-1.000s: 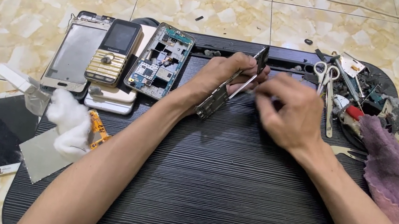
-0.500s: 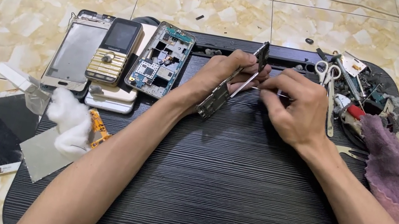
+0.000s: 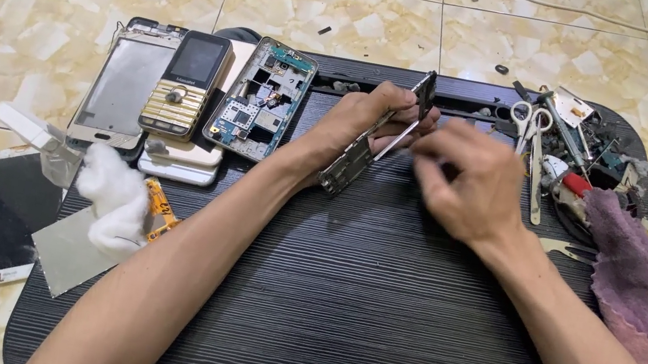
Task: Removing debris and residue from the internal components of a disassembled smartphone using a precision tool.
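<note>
So I've got this stripped phone frame (image 3: 367, 141) in my left hand (image 3: 366, 118), tilted up on edge over the back part of the black ribbed worktop (image 3: 373, 306). It's a thin, long piece, dark with silvery metal along the side, and the top end sticks up past my fingers while the lower corner sits close to the worktop, can't tell if it touches. My left grip is clamped around its middle. My right hand (image 3: 466, 180) is just beside it, a bit blurred, fingers curled in together near the frame's edge; honestly I can't tell if they're pinching anything.

No real containers here, stuff just lies in piles. On the left edge of the worktop there's an opened phone with its circuit board showing (image 3: 260, 100), next to a gold keypad phone (image 3: 186, 84) that lies on a silver phone shell (image 3: 125, 89). A wad of white cotton (image 3: 113, 194) sits lower left, with a loose screen panel (image 3: 3, 214) on the tiled floor beside it. On the right there's a pair of scissors (image 3: 528, 134), a heap of small tools and parts (image 3: 587, 149), and a purple rag (image 3: 642, 291) touching that heap.
</note>
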